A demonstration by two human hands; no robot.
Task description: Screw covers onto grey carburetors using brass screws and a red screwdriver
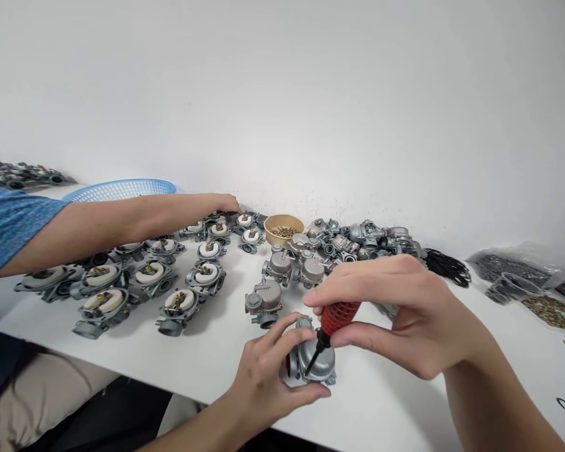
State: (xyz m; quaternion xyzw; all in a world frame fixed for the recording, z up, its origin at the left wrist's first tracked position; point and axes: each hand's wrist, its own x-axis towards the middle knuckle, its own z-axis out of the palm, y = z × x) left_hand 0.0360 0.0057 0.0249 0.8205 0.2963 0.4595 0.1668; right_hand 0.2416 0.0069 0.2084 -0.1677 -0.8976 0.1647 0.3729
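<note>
Grips metal part [322,363] in left fingers [311,394], screwdriver [338,317] in right fingers [358,337] above and right of metal part, slanting down to its near-left edge.

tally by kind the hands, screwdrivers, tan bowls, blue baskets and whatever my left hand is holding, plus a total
Your left hand and right hand: 2
Co-worker's hand: 1
Red-handled screwdriver: 1
Tan bowl: 1
Blue basket: 1
Held metal part: 1
Total: 7
</note>
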